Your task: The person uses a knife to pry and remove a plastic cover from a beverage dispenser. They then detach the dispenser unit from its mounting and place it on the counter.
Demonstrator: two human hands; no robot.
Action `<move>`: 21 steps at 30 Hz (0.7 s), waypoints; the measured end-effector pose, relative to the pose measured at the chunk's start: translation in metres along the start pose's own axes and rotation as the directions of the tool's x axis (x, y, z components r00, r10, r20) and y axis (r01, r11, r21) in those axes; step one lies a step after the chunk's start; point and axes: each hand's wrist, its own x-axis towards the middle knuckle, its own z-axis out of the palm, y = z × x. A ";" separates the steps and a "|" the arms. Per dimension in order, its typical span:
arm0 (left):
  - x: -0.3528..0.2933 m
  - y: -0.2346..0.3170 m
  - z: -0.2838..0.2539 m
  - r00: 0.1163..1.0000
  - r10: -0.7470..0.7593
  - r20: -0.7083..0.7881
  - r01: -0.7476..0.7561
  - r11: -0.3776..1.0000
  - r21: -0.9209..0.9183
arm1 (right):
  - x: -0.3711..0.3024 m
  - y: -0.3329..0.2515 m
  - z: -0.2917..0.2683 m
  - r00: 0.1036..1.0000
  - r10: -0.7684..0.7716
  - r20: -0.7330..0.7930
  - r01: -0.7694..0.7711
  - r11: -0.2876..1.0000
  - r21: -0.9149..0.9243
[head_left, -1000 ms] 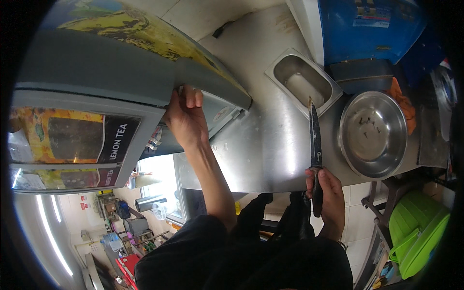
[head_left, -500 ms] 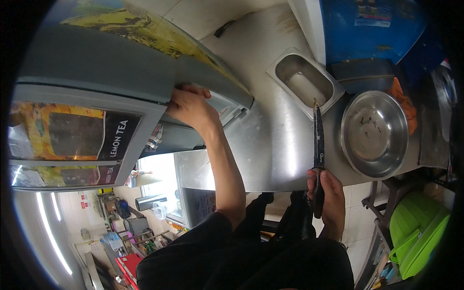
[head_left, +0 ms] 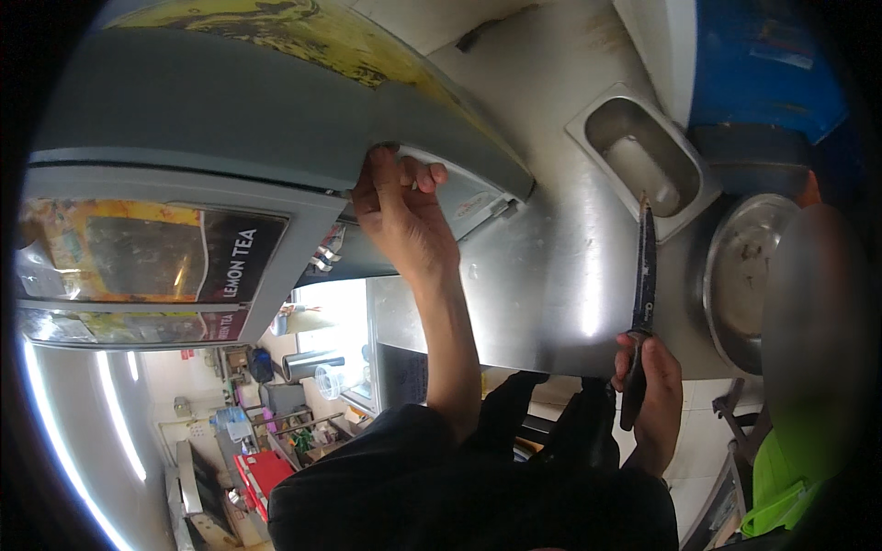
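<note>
1. The right grip (head_left: 660, 393) is clenched round the black handle of a knife (head_left: 649, 266), at the desk's near edge, towards its right corner.
2. The knife's dark blade points away from that edge over the desk (head_left: 533, 275); its tip overlaps the near end of a rectangular metal pan (head_left: 625, 115), though the height between them is unclear.
3. The left grip (head_left: 404, 216) is curled at the front of a grey machine (head_left: 202, 119) on the desk's left side; I cannot tell whether it clasps anything.
4. A round metal bowl (head_left: 730, 321) sits towards the desk's right edge, beside the pan, partly hidden by a blurred grey shape (head_left: 813, 331).
</note>
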 end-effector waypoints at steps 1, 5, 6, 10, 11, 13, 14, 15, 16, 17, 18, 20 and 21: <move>0.001 -0.001 0.001 1.000 0.018 -0.013 -0.018 0.998 -0.052 | 0.002 0.002 0.000 1.000 0.009 -0.010 -0.009 1.000 -0.005; 0.003 0.000 0.001 0.999 0.023 0.023 -0.018 0.983 -0.184 | 0.009 0.008 0.000 0.998 0.040 -0.042 -0.038 0.998 0.047; 0.003 -0.001 0.001 0.999 0.027 0.032 -0.021 0.984 -0.177 | 0.011 0.007 -0.001 0.998 0.038 -0.055 -0.038 0.999 0.000; 0.005 -0.005 -0.001 0.996 0.050 0.073 -0.039 0.989 -0.143 | 0.016 0.009 -0.001 0.985 0.111 -0.132 -0.112 0.994 0.000; 0.005 -0.006 -0.001 0.995 0.052 0.081 -0.039 0.987 -0.154 | 0.017 0.010 0.000 0.985 0.113 -0.132 -0.115 0.993 -0.007; 0.005 -0.007 0.000 0.992 0.056 0.110 -0.037 0.985 -0.166 | 0.019 0.012 0.001 0.986 0.105 -0.128 -0.106 0.994 0.000; 0.004 -0.008 0.001 0.991 0.060 0.120 -0.035 0.979 -0.200 | 0.020 0.012 0.001 0.984 0.108 -0.140 -0.110 0.994 -0.003; 0.004 -0.009 0.002 0.991 0.048 0.128 -0.022 0.980 -0.195 | 0.021 0.012 0.001 0.984 0.107 -0.140 -0.108 0.994 -0.001; 0.004 -0.008 0.003 0.992 0.036 0.124 -0.008 0.977 -0.212 | 0.022 0.013 0.001 0.985 0.107 -0.138 -0.107 0.994 0.003; 0.004 -0.009 0.003 0.992 0.023 0.120 0.005 0.973 -0.230 | 0.022 0.013 0.001 0.988 0.093 -0.122 -0.093 0.996 0.008; 0.005 -0.008 0.003 0.990 0.020 0.137 0.015 0.969 -0.248 | 0.023 0.014 0.001 0.991 0.080 -0.103 -0.078 0.997 0.016; 0.008 -0.005 0.001 0.986 0.018 0.165 0.032 0.954 -0.297 | 0.024 0.015 0.002 0.987 0.070 -0.142 -0.065 0.997 0.035; 0.009 -0.005 0.000 0.983 0.032 0.180 0.017 0.964 -0.265 | 0.024 0.016 0.003 0.977 0.073 -0.198 -0.066 0.997 0.043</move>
